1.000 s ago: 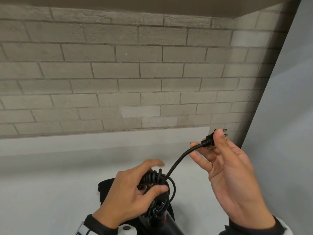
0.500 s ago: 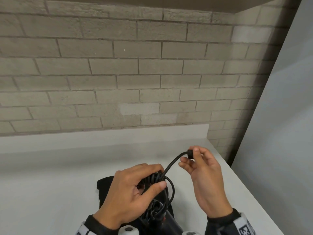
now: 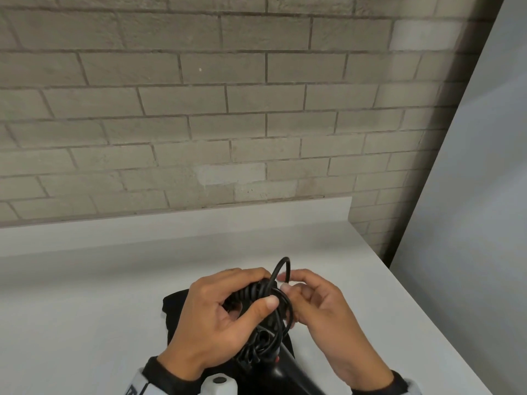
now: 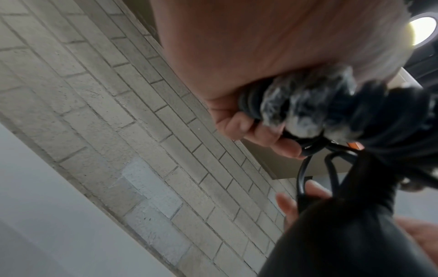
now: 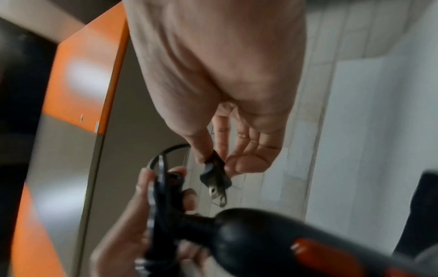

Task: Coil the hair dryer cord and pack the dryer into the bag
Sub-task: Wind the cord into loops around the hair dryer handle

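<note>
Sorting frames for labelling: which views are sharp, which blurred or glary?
Head view: sharp, evenly lit, left hand and cord crisp. Left wrist view: palm and cord bundle soft, lamp glares top right. Right wrist view: motion-smeared, plug and hair dryer blurred.

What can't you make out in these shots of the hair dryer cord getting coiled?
- Plug: hidden in the head view behind the right hand.
- Hair dryer: cut off by the head view's bottom edge, blurred in the right wrist view.
- Bag: mostly covered by the left hand.

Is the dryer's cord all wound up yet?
Nearly. The left hand grips the coiled cord; the right hand pinches the plug, one loop loose.
</note>
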Demonstrator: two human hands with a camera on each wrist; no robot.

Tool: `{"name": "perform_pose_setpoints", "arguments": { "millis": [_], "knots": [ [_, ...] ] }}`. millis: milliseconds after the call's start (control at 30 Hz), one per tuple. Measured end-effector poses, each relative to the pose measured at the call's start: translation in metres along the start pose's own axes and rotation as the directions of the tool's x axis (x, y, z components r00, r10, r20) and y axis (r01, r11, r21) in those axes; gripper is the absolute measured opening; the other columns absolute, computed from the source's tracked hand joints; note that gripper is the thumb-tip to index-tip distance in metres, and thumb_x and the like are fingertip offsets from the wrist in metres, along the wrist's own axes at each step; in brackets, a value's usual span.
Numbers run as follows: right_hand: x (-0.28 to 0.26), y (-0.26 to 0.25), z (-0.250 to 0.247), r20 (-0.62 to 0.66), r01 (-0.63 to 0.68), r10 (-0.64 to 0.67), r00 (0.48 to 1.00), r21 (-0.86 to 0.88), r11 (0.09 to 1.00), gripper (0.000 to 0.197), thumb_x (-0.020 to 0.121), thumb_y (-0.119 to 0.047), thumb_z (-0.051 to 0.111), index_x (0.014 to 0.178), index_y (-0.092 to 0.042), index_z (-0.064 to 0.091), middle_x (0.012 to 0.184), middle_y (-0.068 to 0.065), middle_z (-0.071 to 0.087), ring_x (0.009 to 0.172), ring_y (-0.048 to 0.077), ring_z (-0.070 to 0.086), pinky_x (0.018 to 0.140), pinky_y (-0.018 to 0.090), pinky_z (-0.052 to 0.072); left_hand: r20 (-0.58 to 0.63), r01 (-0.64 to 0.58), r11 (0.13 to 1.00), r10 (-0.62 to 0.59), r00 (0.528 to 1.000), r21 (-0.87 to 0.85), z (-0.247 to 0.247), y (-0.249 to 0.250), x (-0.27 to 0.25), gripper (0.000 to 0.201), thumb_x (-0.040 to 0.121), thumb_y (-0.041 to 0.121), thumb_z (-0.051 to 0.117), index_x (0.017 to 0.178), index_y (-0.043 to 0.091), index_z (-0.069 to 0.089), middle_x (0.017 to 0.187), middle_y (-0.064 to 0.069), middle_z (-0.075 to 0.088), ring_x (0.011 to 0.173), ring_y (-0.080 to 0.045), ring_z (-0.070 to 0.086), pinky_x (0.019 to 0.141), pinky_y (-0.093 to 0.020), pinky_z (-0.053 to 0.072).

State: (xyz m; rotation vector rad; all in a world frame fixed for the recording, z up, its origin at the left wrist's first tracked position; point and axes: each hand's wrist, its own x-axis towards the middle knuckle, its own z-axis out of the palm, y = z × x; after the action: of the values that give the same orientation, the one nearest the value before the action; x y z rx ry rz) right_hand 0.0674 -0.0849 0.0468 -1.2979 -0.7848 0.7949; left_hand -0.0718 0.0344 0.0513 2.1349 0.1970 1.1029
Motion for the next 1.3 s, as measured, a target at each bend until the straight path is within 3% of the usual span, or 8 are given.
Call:
{"name": "perform_pose_setpoints", "arguments": {
  "millis": [100, 333, 600, 833, 933, 1033, 1200, 1300],
  "knots": [
    [0.000, 0.000, 0.005, 0.027, -0.037, 0.034, 0.999, 0.120, 0.992, 0.014, 0.092, -0.017, 0.062, 0.105, -0.014, 0.068, 0.086, 0.024, 0.072, 0.075, 0.027, 0.068, 0.076, 0.035, 0.058, -0.022, -0.014, 1.000, 0.014, 1.000, -0.013, 0.002, 0.001, 0.002, 0.025, 0.081, 0.035, 0.074, 0.105, 0.030, 0.073, 0.089, 0.016, 0.074, 0.079, -0.011, 0.071, 0.068, -0.020, 0.054],
    [0.000, 0.003, 0.013, -0.050, -0.080, 0.095, 0.994, 0.245, 0.966, 0.013, 0.089, -0.018, 0.066, 0.097, -0.008, 0.068, 0.090, 0.024, 0.073, 0.073, 0.025, 0.067, 0.067, 0.027, 0.054, -0.041, -0.013, 0.999, 0.011, 0.999, -0.053, 0.004, 0.000, 0.003, 0.025, 0.080, 0.034, 0.074, 0.105, 0.032, 0.073, 0.090, 0.014, 0.075, 0.081, -0.014, 0.073, 0.067, -0.030, 0.058],
    [-0.002, 0.012, 0.019, 0.176, -0.217, 0.147, 0.973, 0.506, 0.835, 0.035, 0.073, -0.014, 0.078, 0.099, 0.005, 0.067, 0.087, 0.024, 0.066, 0.074, 0.029, 0.064, 0.072, 0.036, 0.052, -0.065, 0.044, 0.986, -0.056, 0.996, -0.162, 0.005, -0.002, 0.002, 0.023, 0.078, 0.033, 0.074, 0.101, 0.028, 0.075, 0.091, 0.010, 0.077, 0.083, -0.016, 0.074, 0.072, -0.026, 0.059],
    [-0.004, 0.014, 0.012, 0.262, -0.236, 0.107, 0.959, 0.533, 0.813, 0.038, 0.086, -0.012, 0.067, 0.114, 0.013, 0.059, 0.099, 0.024, 0.060, 0.088, 0.030, 0.057, 0.079, 0.033, 0.048, -0.047, 0.167, 0.969, -0.178, 0.983, -0.180, 0.011, -0.006, 0.003, 0.021, 0.078, 0.038, 0.071, 0.098, 0.032, 0.072, 0.090, 0.007, 0.075, 0.084, -0.013, 0.072, 0.075, -0.018, 0.054],
    [-0.008, 0.010, 0.008, 0.208, -0.173, 0.090, 0.974, 0.423, 0.890, 0.031, 0.093, -0.021, 0.054, 0.105, 0.003, 0.070, 0.096, 0.020, 0.069, 0.084, 0.023, 0.065, 0.074, 0.027, 0.053, -0.029, 0.225, 0.955, -0.234, 0.972, -0.196, 0.009, -0.007, 0.005, 0.022, 0.076, 0.041, 0.072, 0.097, 0.034, 0.070, 0.103, 0.009, 0.075, 0.098, -0.012, 0.071, 0.085, -0.019, 0.053],
    [-0.011, 0.008, 0.005, 0.164, -0.060, 0.040, 0.986, 0.124, 0.990, 0.038, 0.097, -0.042, 0.047, 0.113, -0.016, 0.070, 0.102, 0.007, 0.074, 0.097, 0.018, 0.069, 0.084, 0.029, 0.050, -0.008, 0.248, 0.941, -0.256, 0.967, -0.232, 0.008, -0.006, 0.006, 0.019, 0.075, 0.032, 0.077, 0.090, 0.030, 0.066, 0.090, 0.001, 0.076, 0.085, -0.016, 0.073, 0.076, -0.021, 0.055],
    [-0.019, -0.002, 0.010, 0.206, 0.110, -0.092, 0.974, -0.083, 0.990, 0.027, 0.096, -0.016, 0.056, 0.119, -0.028, 0.064, 0.110, 0.003, 0.074, 0.108, 0.017, 0.067, 0.099, 0.033, 0.049, -0.021, 0.249, 0.938, -0.262, 0.965, -0.241, 0.009, -0.003, 0.006, 0.024, 0.078, 0.014, 0.081, 0.088, 0.028, 0.064, 0.089, -0.001, 0.076, 0.083, -0.013, 0.073, 0.075, -0.016, 0.054],
    [-0.020, -0.002, 0.009, 0.164, 0.163, -0.129, 0.978, -0.213, 0.964, 0.027, 0.092, -0.028, 0.060, 0.115, -0.039, 0.065, 0.114, -0.008, 0.069, 0.107, 0.010, 0.063, 0.096, 0.036, 0.050, 0.003, 0.271, 0.928, -0.279, 0.960, -0.256, 0.007, -0.003, 0.006, 0.024, 0.074, 0.018, 0.079, 0.088, 0.029, 0.064, 0.094, 0.000, 0.077, 0.091, -0.017, 0.073, 0.080, -0.021, 0.056]
  ]
}}
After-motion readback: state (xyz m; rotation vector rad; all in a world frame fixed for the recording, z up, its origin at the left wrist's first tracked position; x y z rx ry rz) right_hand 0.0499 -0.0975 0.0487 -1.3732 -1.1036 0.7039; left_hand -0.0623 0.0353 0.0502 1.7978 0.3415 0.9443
